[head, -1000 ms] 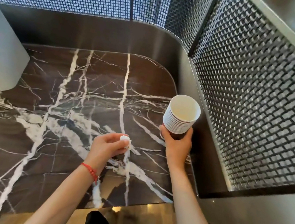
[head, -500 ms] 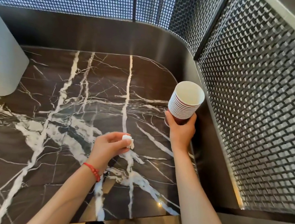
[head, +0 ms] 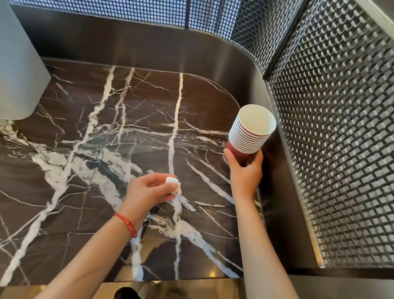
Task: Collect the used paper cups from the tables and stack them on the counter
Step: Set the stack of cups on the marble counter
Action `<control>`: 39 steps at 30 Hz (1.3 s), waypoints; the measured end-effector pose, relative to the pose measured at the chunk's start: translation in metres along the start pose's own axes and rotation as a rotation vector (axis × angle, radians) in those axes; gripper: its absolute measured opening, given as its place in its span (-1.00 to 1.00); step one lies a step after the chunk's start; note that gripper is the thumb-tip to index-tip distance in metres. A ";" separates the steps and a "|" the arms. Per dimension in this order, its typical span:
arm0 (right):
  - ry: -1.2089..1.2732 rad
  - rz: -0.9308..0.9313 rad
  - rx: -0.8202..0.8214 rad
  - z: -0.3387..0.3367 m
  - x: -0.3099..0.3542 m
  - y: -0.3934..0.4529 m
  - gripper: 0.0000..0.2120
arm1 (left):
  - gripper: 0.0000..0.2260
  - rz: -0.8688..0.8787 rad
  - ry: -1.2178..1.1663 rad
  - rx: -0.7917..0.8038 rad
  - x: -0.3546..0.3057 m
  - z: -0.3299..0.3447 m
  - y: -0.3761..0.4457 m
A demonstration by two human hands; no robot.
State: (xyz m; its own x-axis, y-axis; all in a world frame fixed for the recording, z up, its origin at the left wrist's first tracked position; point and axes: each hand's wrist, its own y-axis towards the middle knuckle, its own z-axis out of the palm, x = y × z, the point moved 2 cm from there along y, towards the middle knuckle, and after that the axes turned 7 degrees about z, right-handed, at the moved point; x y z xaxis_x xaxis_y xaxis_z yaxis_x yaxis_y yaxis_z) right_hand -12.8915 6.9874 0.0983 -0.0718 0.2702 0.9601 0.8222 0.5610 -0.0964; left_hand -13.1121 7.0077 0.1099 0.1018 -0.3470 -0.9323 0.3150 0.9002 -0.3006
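Observation:
A stack of several red paper cups with white rims is held upright above the right edge of the dark marble counter. My right hand grips the stack at its base, close to the metal side wall. My left hand, with a red bead bracelet on the wrist, hovers over the counter's middle and pinches a small crumpled white paper wad between its fingertips. The top cup's white inside looks empty.
A steel upstand and metal mesh screens enclose the counter at the back and right. A white appliance with green parts stands at the left. The counter's front edge lies near my body.
My right hand has carried the cup stack farther back and right, nearer the side wall. The view has shifted forward. My left hand keeps the paper wad over the counter's middle.

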 end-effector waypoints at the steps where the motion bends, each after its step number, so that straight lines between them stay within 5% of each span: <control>1: 0.001 0.014 0.009 -0.002 -0.001 -0.002 -0.24 | -0.90 0.003 0.001 -0.002 0.000 0.000 -0.003; 8: -0.098 -0.010 0.020 -0.021 -0.009 -0.038 -0.39 | -0.89 0.018 -0.032 -0.043 0.002 0.001 -0.031; 18: -0.575 -0.400 0.348 -0.052 -0.030 -0.125 -0.47 | -0.90 0.027 -0.026 -0.163 0.032 -0.013 -0.094; 23: -0.722 -0.550 0.359 -0.073 -0.038 -0.172 -0.48 | -0.89 0.038 0.003 -0.183 0.050 -0.028 -0.135; 32: -0.894 -0.624 0.330 -0.105 -0.075 -0.261 -0.49 | -0.94 0.018 0.034 -0.161 0.095 -0.065 -0.210; 39: -0.981 -0.609 0.473 -0.110 -0.117 -0.301 -0.46 | -0.95 -0.050 0.024 -0.229 0.136 -0.071 -0.237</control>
State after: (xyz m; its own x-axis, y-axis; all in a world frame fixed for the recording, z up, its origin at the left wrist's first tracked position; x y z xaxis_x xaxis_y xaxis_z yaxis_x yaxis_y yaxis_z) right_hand -13.0684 6.7010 0.0435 -0.9272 0.2235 0.3006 0.2386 0.9710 0.0142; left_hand -13.2396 6.7655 0.0402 0.0682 -0.3889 -0.9187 0.0969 0.9191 -0.3819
